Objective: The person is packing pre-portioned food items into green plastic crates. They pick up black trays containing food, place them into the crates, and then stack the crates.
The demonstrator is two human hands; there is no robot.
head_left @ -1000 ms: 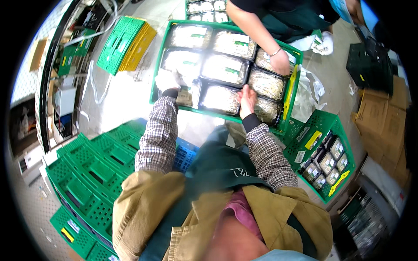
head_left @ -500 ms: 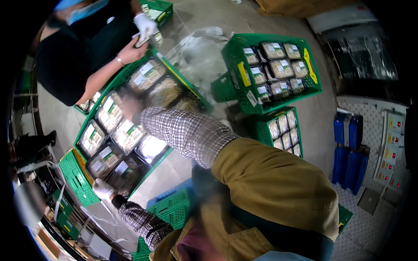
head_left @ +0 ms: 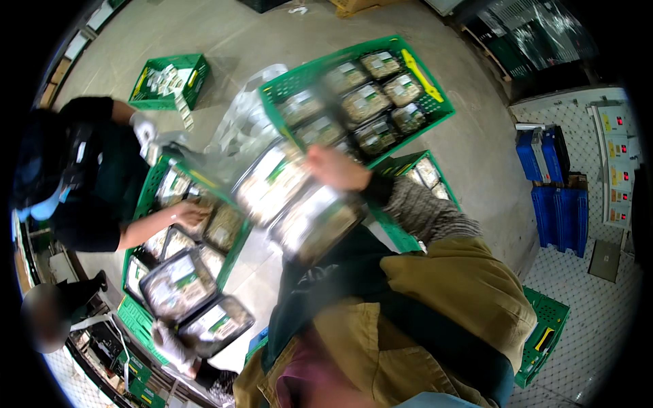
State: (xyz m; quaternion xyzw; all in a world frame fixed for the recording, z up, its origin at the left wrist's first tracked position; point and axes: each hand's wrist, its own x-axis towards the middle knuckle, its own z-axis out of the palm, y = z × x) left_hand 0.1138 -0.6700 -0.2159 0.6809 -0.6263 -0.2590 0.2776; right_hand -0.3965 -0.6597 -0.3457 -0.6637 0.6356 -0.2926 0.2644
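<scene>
My left hand, in a white glove, is closed on the near edges of two black plastic punnets with clear tops and pale contents, the upper punnet and the lower punnet. They are raised at the near end of the left green crate. My bare right hand, blurred, grips two more such punnets, a far punnet and a near punnet. These are tilted in the air beside the right green crate, which contains several punnets in rows. Its fingertips are smeared by motion.
A co-worker's bare hand is over the left crate; their gloved hand is beyond it. Another filled crate stands below the right one. Plastic sheeting lies on the floor, near a small green crate with labels. Blue crates are stacked at right.
My right hand has come out of the left crate and moved right with two punnets. My left hand has lifted two punnets. The co-worker's bare hand has reached into the left crate.
</scene>
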